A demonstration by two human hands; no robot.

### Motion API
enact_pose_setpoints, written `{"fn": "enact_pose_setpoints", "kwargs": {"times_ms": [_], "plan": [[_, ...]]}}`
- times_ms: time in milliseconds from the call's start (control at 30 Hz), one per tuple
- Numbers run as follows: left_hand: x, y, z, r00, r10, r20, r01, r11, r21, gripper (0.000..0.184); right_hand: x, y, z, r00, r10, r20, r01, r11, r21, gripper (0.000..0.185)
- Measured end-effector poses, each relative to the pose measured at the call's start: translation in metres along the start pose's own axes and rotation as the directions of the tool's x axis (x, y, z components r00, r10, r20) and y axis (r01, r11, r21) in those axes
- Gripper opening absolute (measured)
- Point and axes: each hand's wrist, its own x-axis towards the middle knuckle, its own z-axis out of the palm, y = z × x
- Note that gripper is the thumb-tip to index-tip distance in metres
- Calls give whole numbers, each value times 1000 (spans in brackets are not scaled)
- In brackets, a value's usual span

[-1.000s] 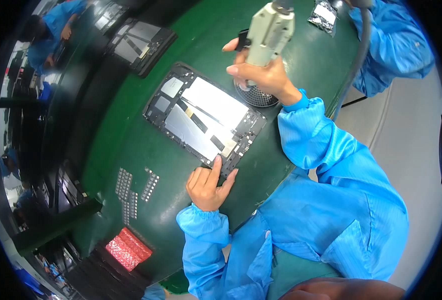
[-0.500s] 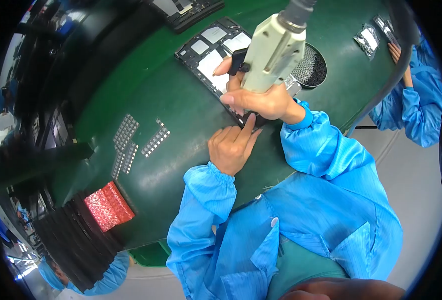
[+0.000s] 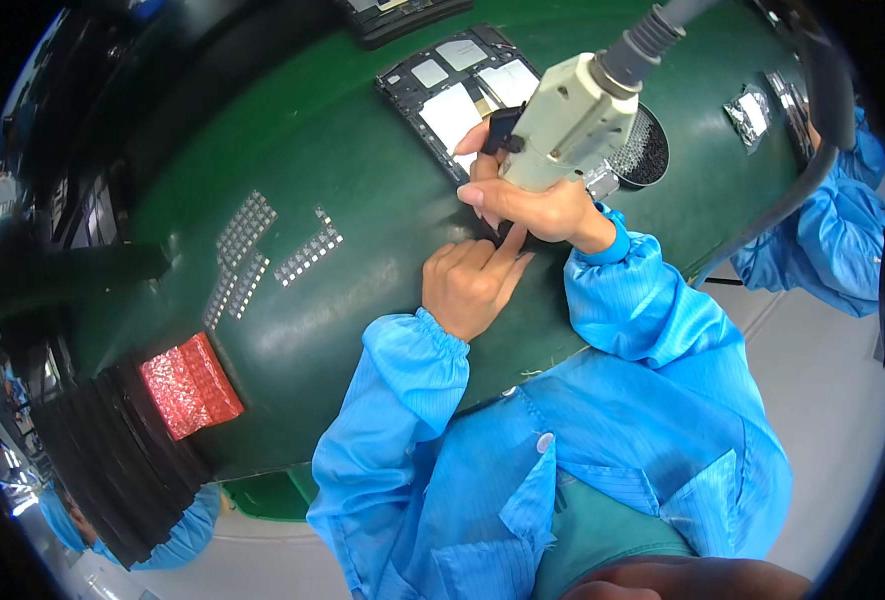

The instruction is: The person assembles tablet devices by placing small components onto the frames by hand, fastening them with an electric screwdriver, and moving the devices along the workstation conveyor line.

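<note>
Head view: cream handheld tool [image 3: 574, 118] over 1 opened flat device [image 3: 450, 112]
Right hand [image 3: 547, 208]: fingers clamped around the tool. The device lies partly hidden on the bench [image 3: 327, 320]. Left hand [image 3: 470, 285]: index finger extended beside the right hand; I cannot tell whether its fingers grip anything.

Your tool [image 3: 572, 122] is cream, its lever [image 3: 503, 130] black, its hose [image 3: 645, 46] grey. Your device [image 3: 449, 114] is black with silver-white panels. Your sleeves [image 3: 617, 290] are bright blue, faintly striped; the table [image 3: 357, 300] is green, the packet [image 3: 192, 386] red with pale glints, the sheets [image 3: 246, 226] grey, dotted white.
</note>
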Motion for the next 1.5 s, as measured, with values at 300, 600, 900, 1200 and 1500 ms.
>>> {"fn": "enact_pose_setpoints", "kwargs": {"times_ms": [300,600,900,1200,1500], "plan": [[-2,-2,4,1000,-19,-23,18,997,-72,20,-5,12,0,988,-129,82,143,971,-193,32],[12,17,5,956,278,-90,-283,958,-50,19,0,-16,-32,968,-220,-122,215,975,-53,40],[-10,1,-24,991,126,35,-126,992,16,27,-42,-33,-105,989,-47,141,48,999,-5,55],[-19,6,-22,997,16,74,-13,999,-32,53,-54,-19,-98,931,-20,365,-25,993,119,50],[-3,-11,-58,989,73,-126,-50,982,180,49,-21,-39,-85,673,-323,665,15,905,425,46]]}}
